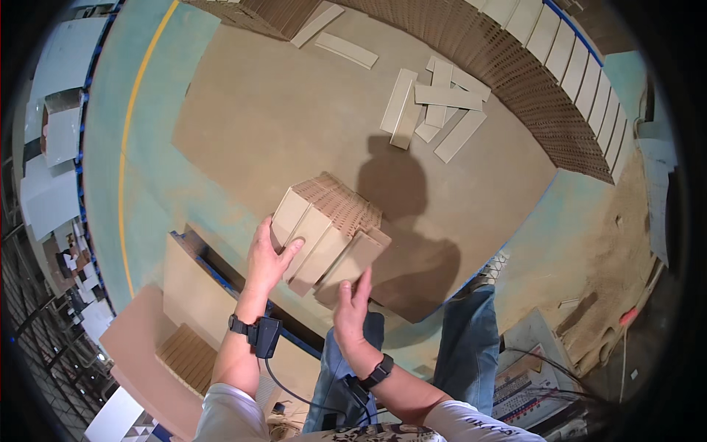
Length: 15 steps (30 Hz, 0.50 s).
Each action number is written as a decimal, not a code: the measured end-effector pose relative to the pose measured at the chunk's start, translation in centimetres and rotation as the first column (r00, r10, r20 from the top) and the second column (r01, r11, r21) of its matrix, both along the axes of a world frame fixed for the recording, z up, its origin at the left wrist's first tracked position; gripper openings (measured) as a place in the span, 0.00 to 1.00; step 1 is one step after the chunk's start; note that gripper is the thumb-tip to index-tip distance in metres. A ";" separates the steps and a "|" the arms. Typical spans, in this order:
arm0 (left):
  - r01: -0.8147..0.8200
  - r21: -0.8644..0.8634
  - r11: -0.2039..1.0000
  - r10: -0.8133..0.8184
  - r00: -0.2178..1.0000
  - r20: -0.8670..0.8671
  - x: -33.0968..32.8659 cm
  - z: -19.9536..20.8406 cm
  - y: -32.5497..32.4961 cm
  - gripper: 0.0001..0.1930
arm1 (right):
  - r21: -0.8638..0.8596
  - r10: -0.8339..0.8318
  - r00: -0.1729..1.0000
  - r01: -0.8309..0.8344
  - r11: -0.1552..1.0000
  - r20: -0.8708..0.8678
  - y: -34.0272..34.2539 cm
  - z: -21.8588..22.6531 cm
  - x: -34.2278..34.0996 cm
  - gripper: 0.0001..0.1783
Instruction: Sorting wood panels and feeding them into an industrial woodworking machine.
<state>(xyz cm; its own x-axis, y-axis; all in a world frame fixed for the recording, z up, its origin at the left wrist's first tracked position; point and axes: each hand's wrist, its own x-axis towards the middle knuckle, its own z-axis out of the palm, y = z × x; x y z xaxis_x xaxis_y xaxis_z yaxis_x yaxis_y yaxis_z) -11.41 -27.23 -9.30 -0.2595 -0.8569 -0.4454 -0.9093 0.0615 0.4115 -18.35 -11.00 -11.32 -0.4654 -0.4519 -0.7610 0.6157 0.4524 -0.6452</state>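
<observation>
A short row of beige rectangular boards (317, 234), standing on edge side by side with brown perforated edges showing, is between my two hands. My left hand (266, 258) grips its left end, thumb over the front and fingers round the side. At the right end, my right hand (352, 313) presses against the last boards (352, 267), which sit askew from the others. Its thumb and fingers lie along their near end; part of the grip is hidden.
A long curved row of similar boards (549, 96) lines the far right of the brown sheet (272, 110). Loose boards (449, 96) lie scattered before it. Stacked panels (195, 283) stand at my near left. An electrical panel (530, 376) sits at near right, beside my legs (464, 342).
</observation>
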 end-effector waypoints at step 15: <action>-0.773 0.530 0.349 0.877 0.070 -0.475 5.2 -0.3 5.7 0.35 | -0.033 0.156 0.988 -0.156 0.987 0.003 -5.3 -1.3 -13.4 0.32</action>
<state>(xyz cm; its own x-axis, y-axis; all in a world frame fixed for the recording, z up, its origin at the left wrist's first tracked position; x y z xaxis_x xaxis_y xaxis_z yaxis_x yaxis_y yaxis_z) -6.17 -21.50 -9.62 0.3635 -0.6737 -0.6435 0.1483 -0.6400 0.7539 -31.77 -16.32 -12.63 -0.3829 -0.5429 -0.7474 0.5428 0.5225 -0.6576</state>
